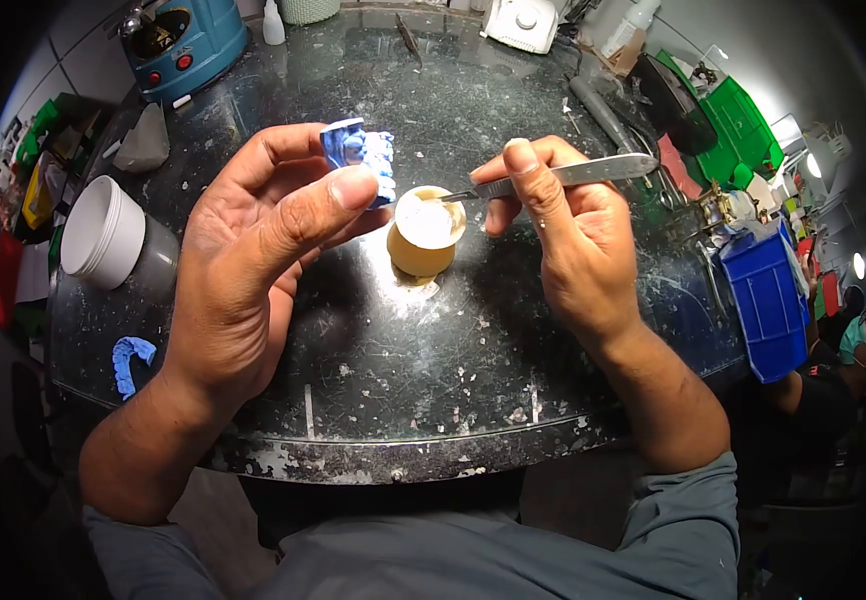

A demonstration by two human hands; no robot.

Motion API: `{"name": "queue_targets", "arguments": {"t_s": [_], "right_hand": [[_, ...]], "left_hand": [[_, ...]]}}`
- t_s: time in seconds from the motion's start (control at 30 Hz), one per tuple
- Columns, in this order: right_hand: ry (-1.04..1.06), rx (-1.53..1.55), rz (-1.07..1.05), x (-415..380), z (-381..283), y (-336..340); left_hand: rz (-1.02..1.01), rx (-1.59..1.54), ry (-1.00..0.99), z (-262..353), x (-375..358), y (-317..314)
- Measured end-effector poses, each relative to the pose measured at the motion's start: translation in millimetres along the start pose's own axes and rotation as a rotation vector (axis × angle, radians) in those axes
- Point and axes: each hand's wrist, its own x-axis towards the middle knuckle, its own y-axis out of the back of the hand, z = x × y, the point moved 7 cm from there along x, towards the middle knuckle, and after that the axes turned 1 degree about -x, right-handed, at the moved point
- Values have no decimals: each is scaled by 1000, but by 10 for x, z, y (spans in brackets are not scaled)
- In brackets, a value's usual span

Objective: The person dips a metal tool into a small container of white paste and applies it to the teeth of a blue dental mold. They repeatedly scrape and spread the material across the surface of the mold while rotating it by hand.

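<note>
Between the thumb and fingers of my left hand is a blue dental model, its row of teeth facing right. My right hand grips a metal scalpel by the handle, thumb on top. The scalpel's tip points left, over the rim of a small yellowish cup with white material inside. That cup stands on the dark worktable between my hands, under bright light. A second blue dental arch lies on the table near my left forearm.
A white tub stands at the left. Behind it is a blue machine with red knobs. Green bins and a blue bin line the right edge, with scissors near them. A person sits at far right.
</note>
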Motion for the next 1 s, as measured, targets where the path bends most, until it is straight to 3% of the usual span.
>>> {"name": "queue_targets", "arguments": {"t_s": [0.73,0.83,1.0], "right_hand": [[-135,73,-64,7,40,14],[71,313,-4,27,-67,67],[195,332,22,24,-156,148]], "left_hand": [[31,85,-9,31,-5,-117],[17,86,37,63,-11,-129],[-10,-24,107,42,-11,-107]]}}
